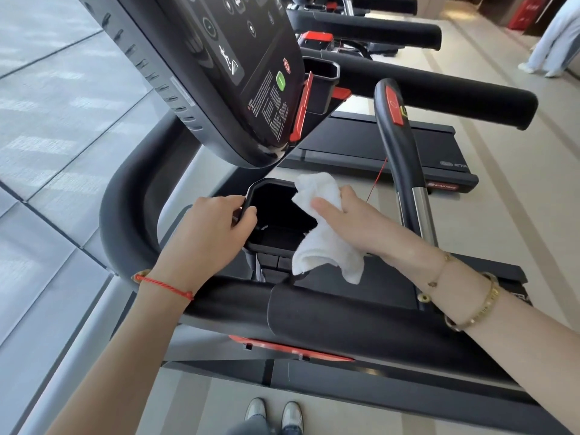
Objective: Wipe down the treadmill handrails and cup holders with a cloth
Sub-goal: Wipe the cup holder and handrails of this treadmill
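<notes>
at the bottom centre of the frame a pair of pale shoes (273, 414) stands on the light floor (194, 400), just in front of the treadmill's dark side frame. above them the padded black handrail (345, 321) runs across the lower middle of the frame, with both forearms reaching over it. on the left, a red string bracelet (166, 287) circles the wrist, and the left hand (208, 232) curls its fingers over the left rim of the near cup holder (276, 243), gripping that edge. on the right, gold bracelets (477, 309) sit on the forearm, and the right hand (348, 221) holds the white cloth (323, 243) bunched in its grip, thumb pressed on top; the cloth sits at the right rim of the same cup holder at the centre of the frame, its loose end hanging down toward the handrail. whether the cloth touches the inside of the holder cannot be told. above, the tilted black console (238, 76) fills the upper middle, with a green button (280, 81) and a second cup holder (323, 76) just beside its right edge. a curved grip bar with a red patch (394, 127) rises at centre right. further treadmills (392, 142) line the upper right, and a person in pale trousers (552, 48) stands at the far upper right corner.
</notes>
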`<state>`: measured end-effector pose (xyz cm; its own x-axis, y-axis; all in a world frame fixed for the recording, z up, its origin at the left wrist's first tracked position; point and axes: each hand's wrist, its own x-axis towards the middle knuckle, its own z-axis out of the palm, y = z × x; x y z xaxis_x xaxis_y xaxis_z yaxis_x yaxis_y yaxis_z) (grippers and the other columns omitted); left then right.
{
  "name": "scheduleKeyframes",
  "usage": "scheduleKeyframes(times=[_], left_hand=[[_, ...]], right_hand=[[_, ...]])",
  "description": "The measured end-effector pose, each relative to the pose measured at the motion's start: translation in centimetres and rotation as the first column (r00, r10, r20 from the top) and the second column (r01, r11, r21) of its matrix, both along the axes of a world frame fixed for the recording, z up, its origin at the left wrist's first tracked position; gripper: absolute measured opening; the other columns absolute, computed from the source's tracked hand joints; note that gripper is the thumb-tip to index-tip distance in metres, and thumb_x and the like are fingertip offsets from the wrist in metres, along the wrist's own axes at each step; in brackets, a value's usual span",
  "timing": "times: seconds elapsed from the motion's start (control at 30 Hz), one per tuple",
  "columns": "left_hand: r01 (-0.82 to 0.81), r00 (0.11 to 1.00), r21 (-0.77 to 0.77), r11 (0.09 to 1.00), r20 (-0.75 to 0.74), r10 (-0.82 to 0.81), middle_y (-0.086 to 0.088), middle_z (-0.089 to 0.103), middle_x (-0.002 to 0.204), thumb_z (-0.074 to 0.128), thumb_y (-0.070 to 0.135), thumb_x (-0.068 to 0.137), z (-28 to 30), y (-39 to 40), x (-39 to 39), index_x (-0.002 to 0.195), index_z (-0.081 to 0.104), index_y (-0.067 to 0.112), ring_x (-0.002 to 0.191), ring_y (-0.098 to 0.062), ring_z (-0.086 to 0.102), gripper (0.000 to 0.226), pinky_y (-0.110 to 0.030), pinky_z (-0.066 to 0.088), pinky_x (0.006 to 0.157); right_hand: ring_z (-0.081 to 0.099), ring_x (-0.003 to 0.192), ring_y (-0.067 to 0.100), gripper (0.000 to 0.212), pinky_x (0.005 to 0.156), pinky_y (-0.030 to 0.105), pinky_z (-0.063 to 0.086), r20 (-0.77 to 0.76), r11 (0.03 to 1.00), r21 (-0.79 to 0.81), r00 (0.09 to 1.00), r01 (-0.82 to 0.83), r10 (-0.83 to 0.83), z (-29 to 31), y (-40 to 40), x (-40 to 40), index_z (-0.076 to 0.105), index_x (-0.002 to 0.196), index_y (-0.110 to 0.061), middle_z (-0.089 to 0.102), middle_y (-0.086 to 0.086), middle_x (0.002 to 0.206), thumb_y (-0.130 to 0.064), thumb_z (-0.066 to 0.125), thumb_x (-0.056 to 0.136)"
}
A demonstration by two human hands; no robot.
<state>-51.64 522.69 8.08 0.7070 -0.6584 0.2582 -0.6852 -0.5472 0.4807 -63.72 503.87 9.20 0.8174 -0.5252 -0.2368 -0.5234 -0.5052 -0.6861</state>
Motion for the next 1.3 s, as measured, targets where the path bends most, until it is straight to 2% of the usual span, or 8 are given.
scheduleKeyframes(times=[0.23,0.47,0.63,0.77,0.93,1.03,1.2,1.3], left_hand=[[0.022,1.000,0.026,0.999,0.020,-0.022,-0.003,0.039,0.049,0.049,0.033,0.095,0.2,0.1,0.2,0.062,0.038,0.009,0.049,-0.018,0.037,0.044,-0.033,0.033,0.051],[0.021,1.000,0.064,0.998,0.021,-0.022,-0.002,0.040,0.049,0.048,0.035,0.096,0.5,0.1,0.4,0.060,0.038,0.012,0.052,-0.021,0.042,0.044,-0.043,0.046,0.058],[0.021,1.000,0.044,0.999,0.010,-0.021,-0.002,0.044,0.050,0.049,0.034,0.096,0.4,0.2,0.3,0.062,0.041,0.011,0.051,-0.019,0.041,0.042,-0.032,0.035,0.049],[0.021,0.999,0.048,0.999,0.029,-0.022,0.000,0.048,0.048,0.048,0.035,0.095,0.2,0.4,0.3,0.064,0.046,0.012,0.049,-0.016,0.043,0.038,-0.019,0.028,0.046],[0.008,0.997,0.014,1.000,-0.073,-0.007,0.001,0.063,0.061,0.045,0.043,0.092,-0.1,0.2,0.3,0.072,0.056,0.014,0.059,-0.016,0.059,0.037,-0.028,0.046,0.054],[0.018,0.988,-0.011,1.000,-0.152,-0.020,0.003,0.066,0.065,0.044,0.046,0.091,-0.1,0.6,0.2,0.085,0.066,0.019,0.064,-0.012,0.062,0.036,-0.022,0.049,0.059],[-0.011,0.968,-0.104,0.995,-0.250,-0.015,0.019,0.067,0.076,0.045,0.049,0.090,-0.1,1.2,-0.3,0.104,0.057,0.039,0.068,-0.002,0.063,0.021,-0.012,0.049,0.061],[-0.019,0.973,-0.133,0.991,-0.231,-0.013,0.014,0.068,0.072,0.052,0.035,0.095,0.0,1.1,-0.4,0.105,0.058,0.040,0.071,0.000,0.063,0.012,-0.013,0.047,0.064]], right_hand=[[0.046,0.076,0.008,0.049,0.056,0.025,0.030,0.042,0.993,-0.119,0.999,-0.001,0.006,0.1,-0.4,1.9,0.040,0.123,-0.010,0.049,0.009,0.117,-0.052,0.041,0.098],[0.055,0.094,0.019,0.055,0.069,0.033,0.044,0.029,0.998,0.035,0.998,0.055,-0.056,-1.2,2.1,-2.0,0.029,0.127,-0.013,0.047,0.008,0.123,-0.055,0.041,0.095],[0.055,0.096,0.019,0.059,0.067,0.032,0.042,-0.028,0.999,0.015,0.999,0.045,-0.045,-0.7,1.2,-1.1,0.030,0.131,-0.011,0.046,0.007,0.124,-0.057,0.041,0.095],[0.047,0.083,0.014,0.038,0.060,0.026,0.031,-0.004,0.982,-0.185,0.999,-0.048,0.048,0.7,-0.4,1.5,0.036,0.115,-0.017,0.040,0.003,0.114,-0.052,0.041,0.098],[0.036,0.102,0.015,0.041,0.080,0.030,0.032,0.134,0.822,-0.560,0.967,-0.107,0.217,1.3,0.6,0.4,0.039,0.130,-0.026,0.034,-0.005,0.112,-0.047,0.049,0.096],[0.036,0.104,0.014,0.045,0.085,0.029,0.037,0.167,0.779,-0.598,0.921,-0.189,0.352,2.8,1.4,-0.9,0.041,0.134,-0.029,0.037,-0.008,0.117,-0.033,0.055,0.091],[0.042,0.106,0.021,0.042,0.090,0.032,0.040,-0.060,0.608,-0.617,0.800,-0.500,0.597,3.6,1.6,-0.7,0.051,0.133,-0.031,0.045,-0.003,0.123,-0.032,0.059,0.091],[0.041,0.104,0.020,0.032,0.091,0.033,0.040,-0.181,0.553,-0.568,0.748,-0.609,0.638,3.0,1.7,1.4,0.055,0.127,-0.034,0.047,-0.004,0.120,-0.039,0.053,0.096]])
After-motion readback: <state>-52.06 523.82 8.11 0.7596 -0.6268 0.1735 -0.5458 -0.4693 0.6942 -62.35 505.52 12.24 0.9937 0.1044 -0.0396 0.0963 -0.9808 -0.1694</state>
